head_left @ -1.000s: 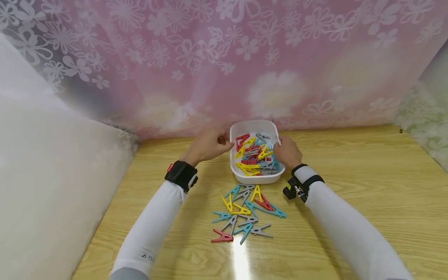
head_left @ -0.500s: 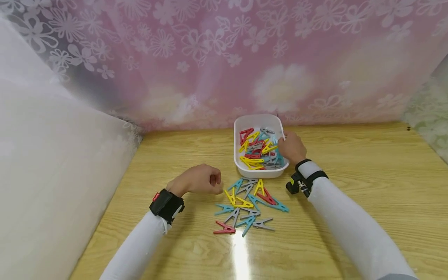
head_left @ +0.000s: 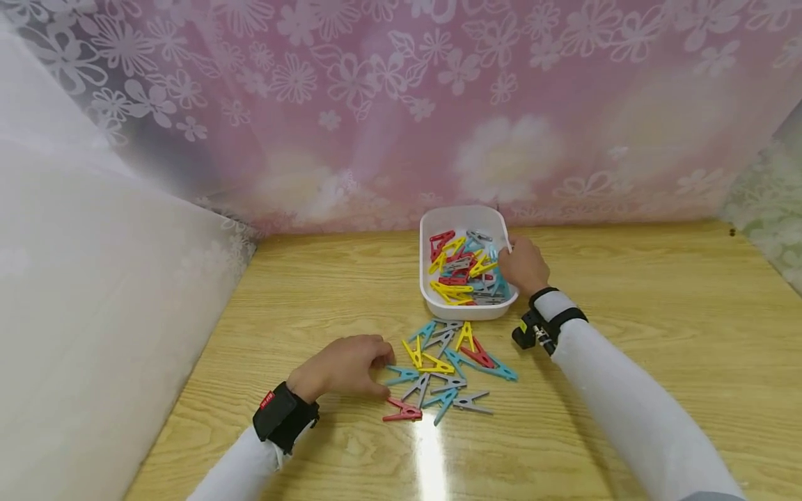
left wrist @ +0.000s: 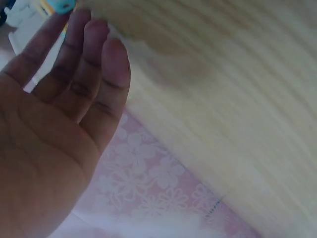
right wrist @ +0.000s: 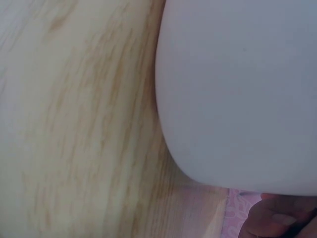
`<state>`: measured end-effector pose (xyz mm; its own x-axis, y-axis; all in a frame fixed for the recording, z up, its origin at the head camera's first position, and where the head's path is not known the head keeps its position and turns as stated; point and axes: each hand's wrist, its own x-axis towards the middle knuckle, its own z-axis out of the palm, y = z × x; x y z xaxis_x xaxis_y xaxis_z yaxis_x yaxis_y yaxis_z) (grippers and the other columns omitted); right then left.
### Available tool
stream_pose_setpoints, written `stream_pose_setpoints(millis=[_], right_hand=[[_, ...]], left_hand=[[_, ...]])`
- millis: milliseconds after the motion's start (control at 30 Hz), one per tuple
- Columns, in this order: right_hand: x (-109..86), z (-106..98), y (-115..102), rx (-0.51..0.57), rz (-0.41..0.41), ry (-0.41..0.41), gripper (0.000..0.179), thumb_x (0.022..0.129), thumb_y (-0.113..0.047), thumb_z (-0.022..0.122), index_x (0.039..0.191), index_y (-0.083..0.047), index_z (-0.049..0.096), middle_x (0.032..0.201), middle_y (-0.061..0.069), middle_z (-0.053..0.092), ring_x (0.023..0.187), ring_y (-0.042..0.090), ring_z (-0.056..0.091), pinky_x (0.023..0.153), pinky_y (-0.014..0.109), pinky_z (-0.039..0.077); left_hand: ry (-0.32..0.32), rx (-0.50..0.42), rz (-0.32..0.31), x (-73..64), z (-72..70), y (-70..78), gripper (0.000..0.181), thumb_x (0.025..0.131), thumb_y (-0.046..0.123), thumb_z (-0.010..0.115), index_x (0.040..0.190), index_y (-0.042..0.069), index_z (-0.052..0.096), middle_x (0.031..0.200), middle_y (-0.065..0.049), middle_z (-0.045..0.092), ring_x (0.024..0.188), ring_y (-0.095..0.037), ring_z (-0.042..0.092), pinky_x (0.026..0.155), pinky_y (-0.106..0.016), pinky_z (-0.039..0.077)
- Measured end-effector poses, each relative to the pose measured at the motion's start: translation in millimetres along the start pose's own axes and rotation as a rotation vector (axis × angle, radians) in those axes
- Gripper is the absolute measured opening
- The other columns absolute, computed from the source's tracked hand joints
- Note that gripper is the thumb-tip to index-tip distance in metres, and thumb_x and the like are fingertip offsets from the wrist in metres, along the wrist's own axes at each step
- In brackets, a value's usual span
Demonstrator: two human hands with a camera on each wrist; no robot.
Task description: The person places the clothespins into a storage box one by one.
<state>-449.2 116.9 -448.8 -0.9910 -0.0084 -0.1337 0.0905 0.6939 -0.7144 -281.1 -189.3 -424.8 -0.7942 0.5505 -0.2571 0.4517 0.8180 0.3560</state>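
In the head view a white plastic basin (head_left: pixel 465 312) holds a heap of red, yellow, teal and grey clothespins. My right hand (head_left: pixel 525 266) grips its right rim, the fingers curled over the edge. The basin's smooth outer wall (right wrist: pixel 237 99) fills much of the right wrist view. Lower left, my left hand (head_left: pixel 344 365) is over the tabletop, its fingers loosely bent and holding nothing visible. Its fingertips are close to a teal clothespin (head_left: pixel 402 376), and its thumb is just above a red clothespin (head_left: pixel 404 412). Whether they touch is unclear.
Several more clothespins lie loose in front of the basin, among them a yellow clothespin (head_left: pixel 437 364) and a grey clothespin (head_left: pixel 471 402). Behind the wooden table (head_left: pixel 658 348) hangs a pink flowered sheet (head_left: pixel 401 139), with a white sheet (head_left: pixel 81 278) on the left.
My left hand has moved from the basin's left side down toward the viewer, to the left edge of the loose clothespins. The right hand keeps its grip on the rim.
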Motion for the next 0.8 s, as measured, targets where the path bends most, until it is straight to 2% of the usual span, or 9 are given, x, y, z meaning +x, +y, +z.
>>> stream_pose_setpoints(millis=[233,400,500,633,800], right_hand=[[-0.5,-0.1,0.8,0.001,-0.009,0.002,0.047,0.100,-0.020,0.040,0.140,0.003,0.041,0.117,0.023,0.058,0.098,0.034,0.060,0.077,0.047,0.050],[-1.5,-2.3,1.1,-0.001,-0.008,-0.002,0.048,0.100,-0.021,0.039,0.141,0.004,0.039,0.118,0.023,0.058,0.099,0.034,0.060,0.077,0.048,0.050],[-1.5,-2.5,0.9,-0.015,-0.004,-0.008,0.049,0.101,-0.021,0.038,0.143,0.003,0.037,0.122,0.023,0.056,0.102,0.034,0.059,0.079,0.049,0.049],[-0.6,-1.7,0.6,-0.027,-0.003,-0.013,0.049,0.101,-0.021,0.039,0.144,0.002,0.036,0.126,0.023,0.055,0.105,0.035,0.058,0.080,0.049,0.048],[0.3,-1.8,1.7,-0.026,-0.002,-0.008,0.049,0.101,-0.022,0.038,0.144,0.000,0.037,0.126,0.022,0.055,0.105,0.034,0.058,0.082,0.050,0.048]], left_hand=[[0.048,0.075,0.000,0.4,4.2,4.4,0.024,0.078,0.034,0.075,0.095,0.020,0.067,0.088,0.013,0.053,0.073,-0.004,0.049,0.066,-0.025,0.044],[0.091,0.144,0.045,-1.3,4.3,6.4,0.022,0.078,0.033,0.076,0.093,0.018,0.070,0.084,0.011,0.055,0.068,-0.003,0.048,0.062,-0.024,0.044],[0.101,0.138,0.051,-3.3,1.9,5.1,0.021,0.077,0.032,0.076,0.093,0.019,0.071,0.085,0.011,0.056,0.069,-0.003,0.049,0.063,-0.024,0.044],[0.132,0.080,0.030,-7.5,-14.8,2.9,0.022,0.079,0.032,0.076,0.095,0.018,0.070,0.087,0.009,0.059,0.075,-0.006,0.053,0.067,-0.027,0.046],[0.241,0.050,0.010,-8.7,-50.1,0.1,0.025,0.080,0.031,0.076,0.096,0.014,0.068,0.087,0.004,0.061,0.080,-0.017,0.058,0.070,-0.032,0.047]])
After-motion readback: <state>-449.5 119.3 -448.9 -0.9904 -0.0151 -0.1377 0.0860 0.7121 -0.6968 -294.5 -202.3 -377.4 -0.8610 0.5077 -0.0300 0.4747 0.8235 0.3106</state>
